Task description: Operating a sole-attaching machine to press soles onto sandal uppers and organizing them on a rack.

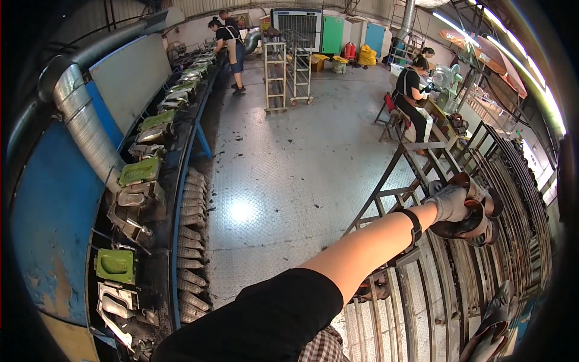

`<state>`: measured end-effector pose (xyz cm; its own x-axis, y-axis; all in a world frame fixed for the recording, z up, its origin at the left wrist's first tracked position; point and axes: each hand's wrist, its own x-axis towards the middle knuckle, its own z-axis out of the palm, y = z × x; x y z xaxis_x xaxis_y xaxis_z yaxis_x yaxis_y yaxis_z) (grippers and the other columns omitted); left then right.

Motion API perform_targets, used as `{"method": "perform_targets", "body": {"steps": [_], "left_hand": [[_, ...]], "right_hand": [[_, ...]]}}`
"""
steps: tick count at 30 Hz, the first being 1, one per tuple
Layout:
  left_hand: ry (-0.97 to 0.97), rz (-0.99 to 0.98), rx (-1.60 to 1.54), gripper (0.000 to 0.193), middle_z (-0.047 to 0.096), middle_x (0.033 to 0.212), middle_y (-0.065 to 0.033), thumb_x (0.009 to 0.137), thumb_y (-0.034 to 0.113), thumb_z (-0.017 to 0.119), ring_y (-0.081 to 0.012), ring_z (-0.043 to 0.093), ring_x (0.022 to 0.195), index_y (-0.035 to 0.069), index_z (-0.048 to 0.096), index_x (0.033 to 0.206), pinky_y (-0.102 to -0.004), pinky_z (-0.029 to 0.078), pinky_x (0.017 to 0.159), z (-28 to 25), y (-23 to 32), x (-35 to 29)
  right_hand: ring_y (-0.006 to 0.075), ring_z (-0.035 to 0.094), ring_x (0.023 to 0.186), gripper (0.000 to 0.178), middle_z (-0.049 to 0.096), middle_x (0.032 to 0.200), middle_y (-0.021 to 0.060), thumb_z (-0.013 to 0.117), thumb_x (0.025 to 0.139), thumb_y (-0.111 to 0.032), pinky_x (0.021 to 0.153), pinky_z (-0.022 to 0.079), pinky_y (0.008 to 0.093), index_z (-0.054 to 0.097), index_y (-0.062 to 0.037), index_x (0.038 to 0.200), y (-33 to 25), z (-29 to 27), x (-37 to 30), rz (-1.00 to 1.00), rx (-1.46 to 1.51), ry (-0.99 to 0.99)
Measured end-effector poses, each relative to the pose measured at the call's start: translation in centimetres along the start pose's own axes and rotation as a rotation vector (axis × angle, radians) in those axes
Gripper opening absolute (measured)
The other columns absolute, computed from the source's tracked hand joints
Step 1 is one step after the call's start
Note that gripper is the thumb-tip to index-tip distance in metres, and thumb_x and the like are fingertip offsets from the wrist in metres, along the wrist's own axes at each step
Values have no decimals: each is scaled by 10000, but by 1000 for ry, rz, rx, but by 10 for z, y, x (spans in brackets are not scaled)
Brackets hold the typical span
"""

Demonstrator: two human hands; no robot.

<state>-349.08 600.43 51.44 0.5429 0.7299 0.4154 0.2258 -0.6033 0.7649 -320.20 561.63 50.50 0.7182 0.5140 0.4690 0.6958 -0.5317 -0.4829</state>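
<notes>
Dark, shiny shoes with brown linings, towards three o'clock, grey-gloved left hand against them, fingers hidden, grip impossible to tell, slatted metal rack towards four o'clock

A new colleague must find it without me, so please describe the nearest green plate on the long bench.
Along the blue panel on the left runs a long dark bench. At its near end, just beyond a pale foot-shaped form, sits a green plate with an elongated recess. It is closer to the camera than the other green plates.
</notes>
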Motion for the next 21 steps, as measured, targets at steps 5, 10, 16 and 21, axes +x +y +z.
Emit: {"method": "perform_targets", "body": {"steps": [5, 10, 16, 21], "left_hand": [[72, 74, -43, 361, 717, 1083, -224, 834, 249, 717, -401, 674, 1051, 80, 724, 1153, -413, 519, 907, -15, -10, 4], [97, 115, -91, 355, 717, 1076, -220, 837, 253, 713, -401, 675, 1049, 97, 722, 1156, -419, 519, 901, -33, -24, 12], [42, 21, -3, 367, 699, 1144, -212, 840, 251, 719, -383, 654, 1128, 166, 727, 1197, -410, 498, 972, -53, -46, 29], [97, 91, 28, 377, 718, 1170, -172, 820, 247, 732, -329, 678, 1136, 105, 731, 1170, -387, 517, 990, -62, -40, 45]], "right_hand": [[434, 619, 1174, 696, 615, 1308, 323, 667, 982, -458, 1002, 493, 449, 506, 82, 1390, -25, 7, 2, 47, -14, -48], [439, 607, 1200, 716, 595, 1341, 325, 660, 980, -479, 1022, 479, 452, 492, 68, 1412, -54, 16, 0, 20, -31, -32], [394, 638, 1095, 593, 640, 1245, 288, 656, 998, -401, 959, 502, 432, 529, 61, 1348, -77, 31, 2, 31, -61, -33], [266, 550, 1269, 473, 595, 1372, 186, 472, 1063, -263, 1082, 412, 328, 506, 52, 1414, -19, 61, 35, 25, 731, 80]]}}
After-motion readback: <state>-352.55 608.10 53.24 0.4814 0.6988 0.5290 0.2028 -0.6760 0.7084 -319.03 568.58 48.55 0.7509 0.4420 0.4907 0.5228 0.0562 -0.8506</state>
